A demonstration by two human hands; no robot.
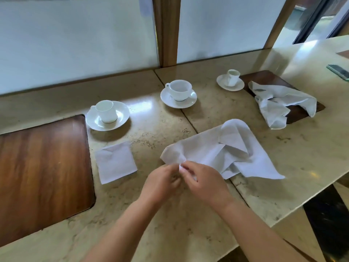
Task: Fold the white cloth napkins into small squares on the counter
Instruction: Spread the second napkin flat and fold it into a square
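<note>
A rumpled white napkin lies spread on the marble counter in front of me. My left hand and my right hand meet at its near left corner, and both pinch the cloth edge there. A napkin folded into a small square lies flat to the left. A crumpled pile of white napkins sits at the back right, partly on a dark wood inset.
Three white cups on saucers stand along the back: left, middle, right. A large wood inset fills the left. A dark flat object lies far right. The counter edge drops off at right.
</note>
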